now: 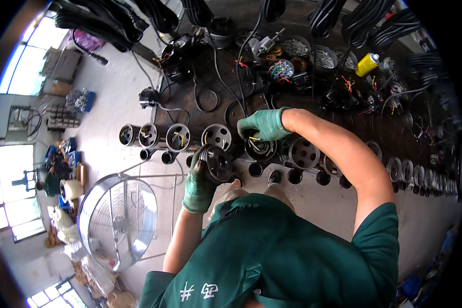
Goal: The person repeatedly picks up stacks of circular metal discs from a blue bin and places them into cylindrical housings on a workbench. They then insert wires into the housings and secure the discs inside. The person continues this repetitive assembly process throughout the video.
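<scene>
My left hand, in a green knitted glove, grips a dark round metal end cover by its edge. The cover is tilted, with its ringed face to the right. My right hand, gloved the same way, is over an open round motor housing at the bench's near edge. Its fingers are curled down at the housing's far rim, close to a yellow wire. Whatever they pinch is hidden. Just left of it stands another round housing with holes in its floor.
More housings, such as one with yellow wires, line the bench edge both ways. Black cable bundles hang overhead. Behind are bowls of screws, a yellow spray can and loose wiring. A large drum fan stands at left.
</scene>
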